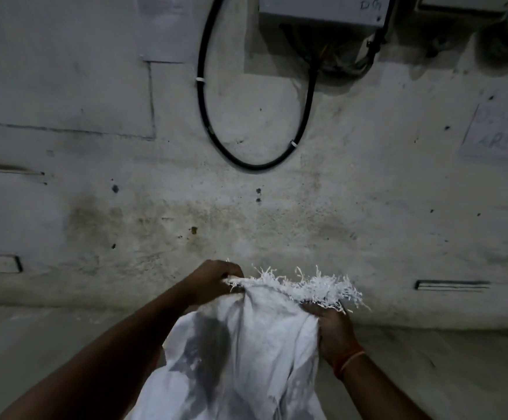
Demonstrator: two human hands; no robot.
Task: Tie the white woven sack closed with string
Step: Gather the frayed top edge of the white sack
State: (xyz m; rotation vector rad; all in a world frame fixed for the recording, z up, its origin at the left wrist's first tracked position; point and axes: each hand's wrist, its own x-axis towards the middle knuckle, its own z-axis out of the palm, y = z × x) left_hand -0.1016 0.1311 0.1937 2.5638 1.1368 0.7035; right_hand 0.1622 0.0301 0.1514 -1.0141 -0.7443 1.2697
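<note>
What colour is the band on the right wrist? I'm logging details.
Orange, with some red; the wrist band shows in the head view.

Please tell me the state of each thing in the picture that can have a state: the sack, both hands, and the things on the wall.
white woven sack: mouth pulled flat, not tied, no string seen
frayed top edge: loose threads sticking up
left hand: gripping the sack's left corner
right hand: gripping the sack below the right corner
black cable: looped, clipped to the wall
grey box: mounted, closed

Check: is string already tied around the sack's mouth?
No. The sack has its frayed top edge stretched between the left hand and right hand, with no string visible.
</note>
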